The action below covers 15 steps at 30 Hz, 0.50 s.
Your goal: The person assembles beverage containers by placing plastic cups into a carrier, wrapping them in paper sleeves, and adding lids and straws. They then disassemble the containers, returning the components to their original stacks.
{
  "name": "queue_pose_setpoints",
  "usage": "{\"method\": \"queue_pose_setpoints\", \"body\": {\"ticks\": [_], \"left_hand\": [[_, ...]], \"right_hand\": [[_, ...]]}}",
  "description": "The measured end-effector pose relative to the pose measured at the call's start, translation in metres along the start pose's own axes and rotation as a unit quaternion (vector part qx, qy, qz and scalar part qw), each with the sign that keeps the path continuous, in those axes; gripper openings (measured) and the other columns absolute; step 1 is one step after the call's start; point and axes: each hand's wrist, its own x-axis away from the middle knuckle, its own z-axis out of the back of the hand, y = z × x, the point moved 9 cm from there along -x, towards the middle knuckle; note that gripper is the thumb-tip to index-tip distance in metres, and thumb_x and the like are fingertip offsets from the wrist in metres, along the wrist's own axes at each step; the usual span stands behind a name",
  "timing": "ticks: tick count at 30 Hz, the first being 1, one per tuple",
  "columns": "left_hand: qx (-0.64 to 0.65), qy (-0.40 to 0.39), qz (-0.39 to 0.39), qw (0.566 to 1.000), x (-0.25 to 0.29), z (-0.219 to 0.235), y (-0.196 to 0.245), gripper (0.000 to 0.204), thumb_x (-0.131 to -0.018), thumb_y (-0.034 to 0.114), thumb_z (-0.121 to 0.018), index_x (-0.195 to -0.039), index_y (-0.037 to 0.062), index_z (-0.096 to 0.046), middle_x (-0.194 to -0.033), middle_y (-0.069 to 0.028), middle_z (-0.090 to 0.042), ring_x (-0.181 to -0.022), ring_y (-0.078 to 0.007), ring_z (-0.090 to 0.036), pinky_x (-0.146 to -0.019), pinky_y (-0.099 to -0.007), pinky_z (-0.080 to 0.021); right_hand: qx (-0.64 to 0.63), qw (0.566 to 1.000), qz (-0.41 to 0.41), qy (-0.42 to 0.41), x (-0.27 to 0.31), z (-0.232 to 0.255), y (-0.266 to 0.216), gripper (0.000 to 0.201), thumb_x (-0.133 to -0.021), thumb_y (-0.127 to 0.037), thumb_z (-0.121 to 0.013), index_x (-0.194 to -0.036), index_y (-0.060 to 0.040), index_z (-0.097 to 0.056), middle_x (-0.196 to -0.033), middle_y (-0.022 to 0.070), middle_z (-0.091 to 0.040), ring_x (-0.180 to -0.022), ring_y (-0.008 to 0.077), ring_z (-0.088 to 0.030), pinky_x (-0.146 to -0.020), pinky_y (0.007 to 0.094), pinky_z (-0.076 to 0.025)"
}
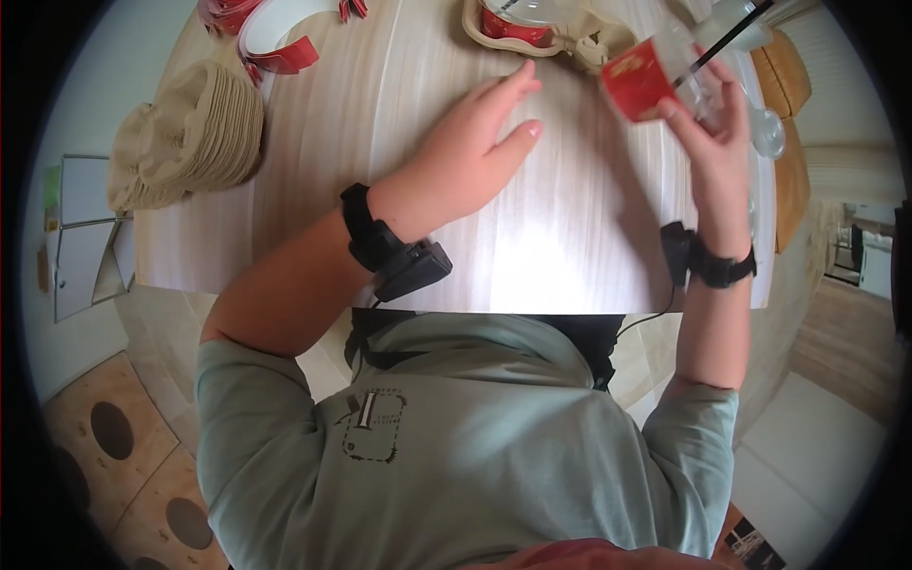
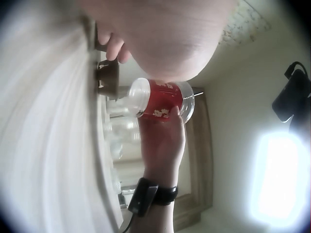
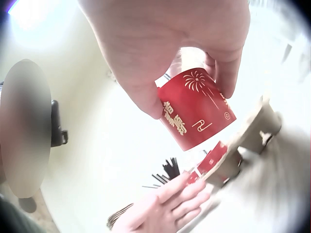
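Nearer us, the left hand (image 1: 470, 161) holds nothing, fingers extended toward the carrier (image 1: 578, 46); the right hand (image 1: 720, 142) grips the red-sleeved cup (image 1: 638, 84) between thumb and fingers above the table (image 1: 532, 237), and we judge its long axis near upright, base down, straw (image 1: 727, 42) pointing up; just beyond, to that cup's left, lies the carrier
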Motion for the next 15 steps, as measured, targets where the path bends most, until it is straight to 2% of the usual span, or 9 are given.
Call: {"method": "queue_pose_setpoints", "body": {"ticks": [1, 3, 6, 10, 13, 15], "left_hand": [[-0.006, 0.007, 0.007, 1.000, -0.002, 0.004, -0.004, 0.056, -0.104, 0.004, -0.051, -0.158, 0.0012, -0.034, -0.145, -0.0157, -0.053, -0.135, -0.0245, -0.050, -0.116, -0.0366, -0.036], [0.004, 0.029, 0.031, 0.999, -0.005, 0.013, -0.015, 0.054, -0.103, 0.003, -0.051, -0.155, 0.0018, -0.038, -0.146, -0.0148, -0.052, -0.135, -0.0237, -0.049, -0.115, -0.0360, -0.037], [0.017, 0.103, 0.055, 0.993, -0.011, 0.035, -0.027, 0.052, -0.099, 0.004, -0.056, -0.150, 0.0033, -0.045, -0.141, -0.0158, -0.054, -0.130, -0.0261, -0.052, -0.111, -0.0374, -0.042], [0.010, 0.180, 0.041, 0.983, -0.016, 0.062, -0.034, 0.052, -0.097, 0.006, -0.058, -0.148, 0.0051, -0.047, -0.140, -0.0153, -0.052, -0.126, -0.0267, -0.052, -0.108, -0.0388, -0.044], [0.016, 0.177, 0.075, 0.981, -0.017, 0.070, -0.037, 0.052, -0.099, 0.008, -0.057, -0.149, 0.0051, -0.047, -0.147, -0.0161, -0.047, -0.125, -0.0258, -0.052, -0.109, -0.0367, -0.043], [0.026, 0.144, 0.099, 0.984, -0.019, 0.066, -0.040, 0.053, -0.100, 0.009, -0.056, -0.151, 0.0042, -0.045, -0.153, -0.0170, -0.042, -0.132, -0.0266, -0.050, -0.111, -0.0351, -0.041]], "right_hand": [[-0.003, 1.000, 0.007, 0.015, -0.011, 0.010, 0.000, 0.066, -0.086, -0.004, -0.082, -0.143, -0.0035, -0.049, -0.134, 0.0141, -0.059, -0.113, 0.0196, -0.066, -0.092, 0.0328, -0.058], [0.040, 0.998, 0.032, 0.021, -0.029, 0.014, -0.002, 0.062, -0.092, -0.011, -0.078, -0.146, -0.0046, -0.048, -0.144, 0.0141, -0.054, -0.117, 0.0191, -0.065, -0.094, 0.0312, -0.055], [-0.049, 0.998, 0.010, 0.025, -0.029, 0.007, -0.011, 0.072, -0.087, -0.001, -0.080, -0.147, -0.0054, -0.042, -0.133, 0.0115, -0.060, -0.120, 0.0202, -0.061, -0.101, 0.0341, -0.052], [0.042, 0.998, 0.022, 0.043, -0.061, 0.000, 0.005, 0.064, -0.086, 0.001, -0.079, -0.141, -0.0051, -0.048, -0.132, 0.0121, -0.059, -0.118, 0.0198, -0.061, -0.097, 0.0340, -0.055], [0.105, 0.994, -0.006, 0.019, -0.072, -0.015, 0.022, 0.064, -0.086, -0.001, -0.080, -0.140, -0.0035, -0.048, -0.131, 0.0118, -0.057, -0.118, 0.0199, -0.061, -0.096, 0.0340, -0.055], [0.134, 0.991, -0.006, -0.004, -0.075, -0.018, 0.037, 0.065, -0.087, -0.008, -0.081, -0.142, -0.0041, -0.048, -0.135, 0.0148, -0.054, -0.116, 0.0198, -0.063, -0.092, 0.0312, -0.055]]}}
